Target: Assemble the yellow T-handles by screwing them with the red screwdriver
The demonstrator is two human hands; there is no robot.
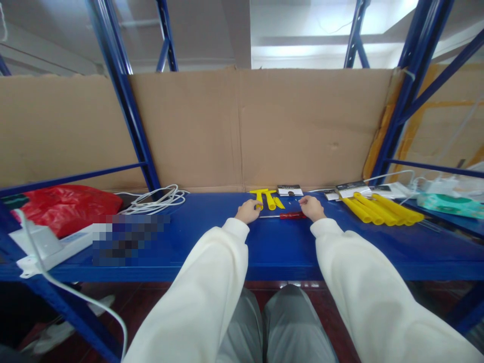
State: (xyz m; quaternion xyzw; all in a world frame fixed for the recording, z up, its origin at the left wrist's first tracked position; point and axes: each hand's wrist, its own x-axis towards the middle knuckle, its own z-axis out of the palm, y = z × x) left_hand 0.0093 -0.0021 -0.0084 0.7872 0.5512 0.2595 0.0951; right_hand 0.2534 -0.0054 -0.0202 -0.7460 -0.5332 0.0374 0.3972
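Note:
My left hand [248, 211] is closed, its fingertips on the lower end of a yellow T-shaped plastic piece [259, 194]. Just right of that lie another yellow T-shaped piece [270, 199] and a small yellow pointed piece [279, 203]. My right hand [312, 208] has its fingers pinched together; whatever they hold is too small to make out. Between the hands a screwdriver [292, 216] with a red handle lies flat, its shaft pointing left and its handle end close to my right hand. Behind it are tiny bits and a black-and-white card [290, 190].
Several yellow tubes [380, 210] with header cards lie on the right of the blue shelf [212, 247], near a green tissue packet [449, 202]. At left are a red plastic bag [71, 206], coiled white cable [159, 200] and a power strip [64, 249]. A cardboard panel [242, 131] closes off the back.

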